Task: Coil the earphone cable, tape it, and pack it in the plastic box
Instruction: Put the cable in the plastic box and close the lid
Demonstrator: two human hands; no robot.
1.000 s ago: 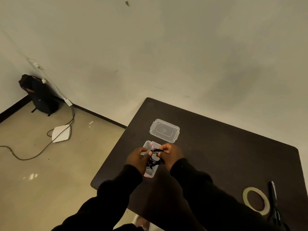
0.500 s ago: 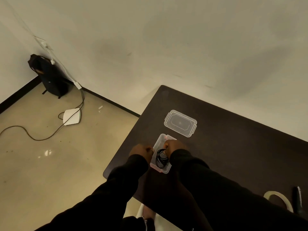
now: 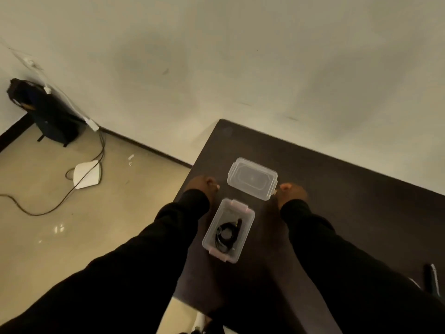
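Observation:
The clear plastic box [image 3: 243, 221] stands open on the dark table [image 3: 337, 189], between my forearms. The coiled black earphone cable [image 3: 227, 235] lies inside it, untouched by either hand. The clear lid [image 3: 252, 178] lies flat just beyond the box. My right hand [image 3: 291, 192] is at the lid's right end, fingertips pinched on its corner clip. My left hand [image 3: 203, 185] hovers loosely curled a little left of the lid, touching neither lid nor box and holding nothing.
A dark tool [image 3: 431, 278] and a sliver of the tape roll [image 3: 414, 283] lie at the table's right edge. The table's left edge drops to the floor, where a white device [image 3: 86, 174] with cables and a black bag [image 3: 48, 112] sit.
Both hands have let go of the coiled cable, which now rests in the box. They moved forward and apart to either end of the lid. The camera tilted down.

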